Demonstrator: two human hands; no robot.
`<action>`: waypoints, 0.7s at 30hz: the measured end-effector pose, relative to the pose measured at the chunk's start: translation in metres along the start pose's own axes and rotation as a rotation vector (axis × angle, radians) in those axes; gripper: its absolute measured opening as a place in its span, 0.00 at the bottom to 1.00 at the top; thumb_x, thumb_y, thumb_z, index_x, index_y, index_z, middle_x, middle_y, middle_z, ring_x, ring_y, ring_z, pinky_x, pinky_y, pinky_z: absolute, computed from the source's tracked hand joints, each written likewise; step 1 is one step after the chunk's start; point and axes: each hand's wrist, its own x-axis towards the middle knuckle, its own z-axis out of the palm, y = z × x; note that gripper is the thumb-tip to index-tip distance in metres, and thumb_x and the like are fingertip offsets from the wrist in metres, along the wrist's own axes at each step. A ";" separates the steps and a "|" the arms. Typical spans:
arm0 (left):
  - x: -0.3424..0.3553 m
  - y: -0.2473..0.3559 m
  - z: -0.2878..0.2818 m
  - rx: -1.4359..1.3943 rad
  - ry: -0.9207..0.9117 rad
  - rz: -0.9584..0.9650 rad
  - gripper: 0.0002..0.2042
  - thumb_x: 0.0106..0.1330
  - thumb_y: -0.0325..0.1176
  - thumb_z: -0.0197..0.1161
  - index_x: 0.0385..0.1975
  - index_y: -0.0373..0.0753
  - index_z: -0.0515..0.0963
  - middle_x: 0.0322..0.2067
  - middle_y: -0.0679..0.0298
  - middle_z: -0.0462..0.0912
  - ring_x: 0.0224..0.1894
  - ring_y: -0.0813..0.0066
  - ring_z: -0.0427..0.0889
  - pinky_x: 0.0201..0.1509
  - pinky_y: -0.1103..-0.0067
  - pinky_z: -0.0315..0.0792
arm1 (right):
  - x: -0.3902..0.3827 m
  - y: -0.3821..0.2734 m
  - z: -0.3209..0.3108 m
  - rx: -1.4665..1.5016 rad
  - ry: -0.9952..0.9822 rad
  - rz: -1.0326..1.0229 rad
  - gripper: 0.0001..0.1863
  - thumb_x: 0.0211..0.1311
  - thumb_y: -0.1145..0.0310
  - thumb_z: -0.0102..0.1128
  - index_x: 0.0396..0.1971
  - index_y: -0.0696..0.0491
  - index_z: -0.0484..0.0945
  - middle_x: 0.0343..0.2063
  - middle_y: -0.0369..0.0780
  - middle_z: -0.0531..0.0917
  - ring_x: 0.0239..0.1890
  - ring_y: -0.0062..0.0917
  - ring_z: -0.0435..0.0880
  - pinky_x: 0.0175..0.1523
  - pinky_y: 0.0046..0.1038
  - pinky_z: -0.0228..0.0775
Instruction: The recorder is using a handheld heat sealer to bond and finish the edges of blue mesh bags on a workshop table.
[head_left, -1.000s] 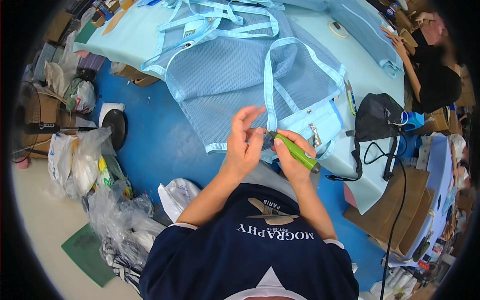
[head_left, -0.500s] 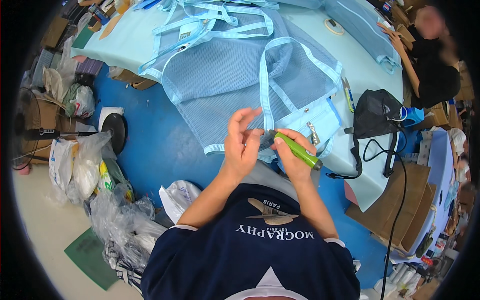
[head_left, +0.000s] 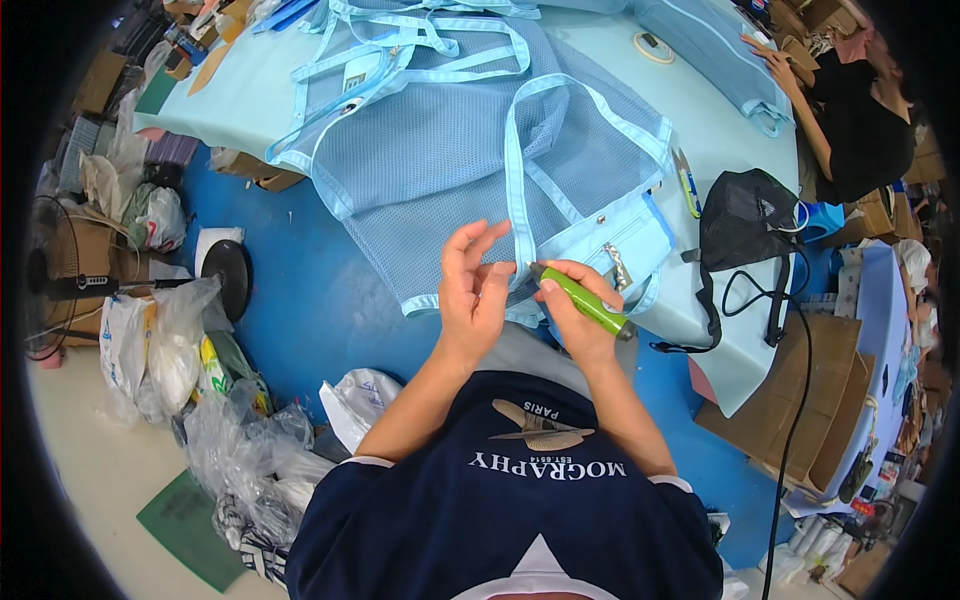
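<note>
A light blue mesh bag (head_left: 420, 150) with pale blue bound edges and straps lies over the table's near edge. My left hand (head_left: 472, 295) is at the lower end of a strap (head_left: 515, 180); thumb and a finger meet its edge, the other fingers loosely curled. In my right hand (head_left: 575, 315) is a green barrel-shaped tool (head_left: 585, 303) with a dark tip, pointing left at the strap's lower end. Just beyond that hand, a pale blue flap (head_left: 620, 240) carries a metal zipper pull (head_left: 617, 265). The contact at the tip is too small to make out.
Yellow-handled snips (head_left: 688, 185) and a black mesh pouch (head_left: 750, 220) lie on the table (head_left: 720, 120) to the right. A black cable (head_left: 797, 420) hangs down. Cardboard (head_left: 790, 390), plastic bags (head_left: 240, 440) and a fan (head_left: 60, 280) surround me. A person (head_left: 860, 130) handles blue mesh.
The view has shifted slightly, carrying everything a little left. Both hands, the strap and the green tool keep nearly the same arrangement. The other person's head has moved back to the right.
</note>
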 end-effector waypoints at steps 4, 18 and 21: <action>0.002 -0.005 0.008 -0.066 0.034 -0.006 0.21 0.62 0.20 0.49 0.56 0.34 0.57 0.51 0.47 0.72 0.35 0.78 0.78 0.37 0.85 0.71 | 0.004 0.003 0.000 -0.114 0.036 -0.056 0.12 0.55 0.76 0.58 0.40 0.64 0.75 0.31 0.42 0.82 0.29 0.18 0.80 0.36 0.19 0.73; 0.065 0.040 0.048 -0.266 -0.210 -0.369 0.17 0.62 0.26 0.55 0.50 0.29 0.69 0.45 0.53 0.76 0.45 0.68 0.78 0.48 0.76 0.71 | 0.027 -0.003 -0.084 -0.059 0.473 -0.270 0.15 0.58 0.74 0.56 0.44 0.64 0.70 0.34 0.45 0.80 0.36 0.23 0.80 0.42 0.23 0.72; 0.105 0.003 0.092 -0.007 -0.347 -0.497 0.27 0.57 0.38 0.63 0.51 0.26 0.68 0.45 0.52 0.75 0.47 0.67 0.76 0.48 0.77 0.70 | 0.030 -0.003 -0.092 -0.074 0.514 -0.336 0.15 0.58 0.73 0.56 0.44 0.65 0.70 0.34 0.44 0.79 0.34 0.22 0.80 0.42 0.23 0.72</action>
